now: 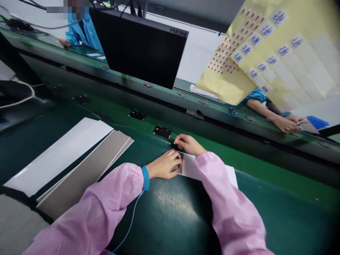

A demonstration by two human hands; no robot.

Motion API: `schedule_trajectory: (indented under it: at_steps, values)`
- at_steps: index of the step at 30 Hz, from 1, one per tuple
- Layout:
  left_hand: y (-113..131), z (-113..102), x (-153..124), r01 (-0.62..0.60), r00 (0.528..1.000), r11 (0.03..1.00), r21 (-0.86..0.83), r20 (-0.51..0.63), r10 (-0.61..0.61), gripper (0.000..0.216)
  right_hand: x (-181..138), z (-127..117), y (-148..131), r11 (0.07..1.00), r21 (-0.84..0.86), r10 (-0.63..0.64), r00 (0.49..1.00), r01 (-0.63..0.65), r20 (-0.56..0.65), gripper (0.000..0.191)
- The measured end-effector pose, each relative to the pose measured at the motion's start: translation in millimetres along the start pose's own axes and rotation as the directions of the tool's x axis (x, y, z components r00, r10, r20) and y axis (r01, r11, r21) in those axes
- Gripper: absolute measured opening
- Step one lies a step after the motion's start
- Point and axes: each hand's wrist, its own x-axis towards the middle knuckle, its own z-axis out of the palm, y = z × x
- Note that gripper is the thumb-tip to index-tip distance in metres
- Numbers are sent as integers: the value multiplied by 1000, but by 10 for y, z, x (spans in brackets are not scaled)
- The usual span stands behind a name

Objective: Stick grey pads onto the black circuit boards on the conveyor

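Note:
My left hand (164,165) rests curled on the green mat, its fingertips pressed on a small grey strip at the left edge of a white sheet (195,167). Just beyond, my right hand (188,143) is pinched, fingers together near a small dark piece on the mat by the sheet's far corner; what it holds is too small to name. Both arms wear pink sleeves, and a blue wrist strap with a cord hangs from my left wrist.
Long white and grey sheets (79,156) lie at left. Small black boards (162,131) sit on the green conveyor (239,159). A large black monitor (140,46) stands beyond. Yellow sticker sheets (276,53) hang at upper right. Two other people's hands work across the line.

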Motion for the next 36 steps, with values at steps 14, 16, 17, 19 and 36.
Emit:
schedule_trajectory:
  at_steps: [14, 16, 17, 19, 36]
  values:
    - [-25, -14, -3, 36, 999, 999, 13, -24, -36, 16, 999, 178, 159, 934, -216, 282, 959, -283, -38, 9]
    - [-22, -17, -3, 35, 999, 999, 11, -23, -35, 16, 979, 157, 155, 923, -246, 292, 955, -295, -47, 9]
    - [-21, -17, -3, 35, 999, 999, 11, -22, -34, 16, 973, 150, 156, 916, -266, 296, 953, -300, -55, 9]
    - [-22, -15, -3, 36, 999, 999, 15, -20, -35, 16, 965, 143, 169, 899, -309, 303, 950, -311, -75, 10]
    - [20, -39, -3, 61, 998, 998, 1, -18, -61, 21, 369, 317, 443, 797, -597, -87, 961, -91, -263, 36]
